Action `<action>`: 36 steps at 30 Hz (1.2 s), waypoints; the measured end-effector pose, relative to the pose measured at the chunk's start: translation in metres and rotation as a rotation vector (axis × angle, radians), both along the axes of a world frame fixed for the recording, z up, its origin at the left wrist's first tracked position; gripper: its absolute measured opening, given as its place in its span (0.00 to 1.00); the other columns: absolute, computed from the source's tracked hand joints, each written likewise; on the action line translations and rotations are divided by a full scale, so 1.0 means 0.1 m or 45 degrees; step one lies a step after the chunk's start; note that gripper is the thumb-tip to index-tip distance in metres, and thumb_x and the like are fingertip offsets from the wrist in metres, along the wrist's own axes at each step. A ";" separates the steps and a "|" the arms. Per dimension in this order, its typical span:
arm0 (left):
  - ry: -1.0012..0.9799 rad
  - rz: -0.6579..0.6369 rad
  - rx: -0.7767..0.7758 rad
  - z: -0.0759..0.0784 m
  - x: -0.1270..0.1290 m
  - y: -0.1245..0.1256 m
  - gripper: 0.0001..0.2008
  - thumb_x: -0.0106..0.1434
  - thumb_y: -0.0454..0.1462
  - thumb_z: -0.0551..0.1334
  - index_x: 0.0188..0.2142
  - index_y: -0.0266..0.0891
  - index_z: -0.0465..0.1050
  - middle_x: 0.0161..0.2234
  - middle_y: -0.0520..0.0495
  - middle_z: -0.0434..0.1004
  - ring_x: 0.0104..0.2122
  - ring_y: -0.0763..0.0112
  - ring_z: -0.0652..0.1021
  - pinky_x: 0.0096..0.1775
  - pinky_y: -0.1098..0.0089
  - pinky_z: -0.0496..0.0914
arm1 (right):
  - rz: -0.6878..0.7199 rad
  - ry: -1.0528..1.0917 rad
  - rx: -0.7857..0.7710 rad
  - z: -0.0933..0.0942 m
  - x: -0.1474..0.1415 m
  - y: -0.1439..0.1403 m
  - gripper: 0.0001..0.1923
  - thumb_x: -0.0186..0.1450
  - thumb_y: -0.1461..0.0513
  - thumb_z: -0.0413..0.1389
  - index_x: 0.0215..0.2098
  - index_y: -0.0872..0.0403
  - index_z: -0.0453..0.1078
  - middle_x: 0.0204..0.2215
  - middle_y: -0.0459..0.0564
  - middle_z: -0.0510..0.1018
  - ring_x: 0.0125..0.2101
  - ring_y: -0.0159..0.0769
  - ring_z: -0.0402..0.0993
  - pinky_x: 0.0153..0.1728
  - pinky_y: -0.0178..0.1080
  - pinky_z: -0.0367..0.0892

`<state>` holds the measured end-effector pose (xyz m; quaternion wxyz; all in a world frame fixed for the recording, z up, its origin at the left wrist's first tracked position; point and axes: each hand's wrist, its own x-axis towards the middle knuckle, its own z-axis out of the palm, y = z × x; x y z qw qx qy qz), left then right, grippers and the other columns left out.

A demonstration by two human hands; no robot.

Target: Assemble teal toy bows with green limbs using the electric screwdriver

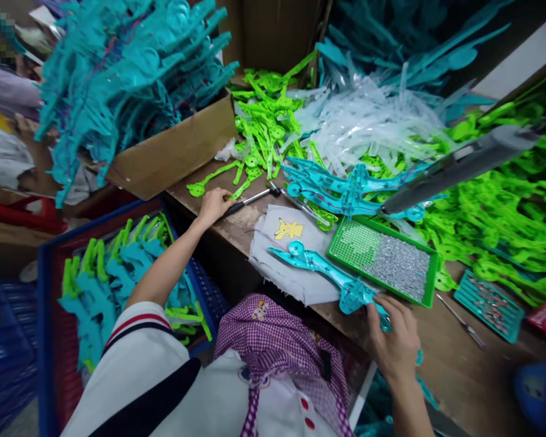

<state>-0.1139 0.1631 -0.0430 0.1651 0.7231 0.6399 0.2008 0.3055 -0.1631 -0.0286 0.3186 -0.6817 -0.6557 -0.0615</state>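
Left hand [215, 205] wrapped around the black handle of a small hammer [253, 199] lying on the surface [455, 358]. Right hand [394, 335] pinches the near end of a teal plastic part [327, 269], which lies across a grey cloth [291, 258], just beside a green tray [430, 282] of small metal bits.

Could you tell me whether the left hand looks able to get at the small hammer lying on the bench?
Probably yes: the left hand already rests at the black handle end of the hammer, nothing lies between them, and only loose green pieces sit beside it.
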 end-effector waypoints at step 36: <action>-0.788 -0.040 0.013 0.75 0.16 -2.37 0.05 0.57 0.40 0.71 0.35 0.51 0.82 0.31 0.48 0.81 0.31 0.63 0.80 0.33 0.62 0.76 | 0.652 0.354 -0.137 0.22 -1.47 1.08 0.38 0.66 0.49 0.60 0.70 0.42 0.51 0.63 0.59 0.63 0.63 0.53 0.63 0.58 0.58 0.66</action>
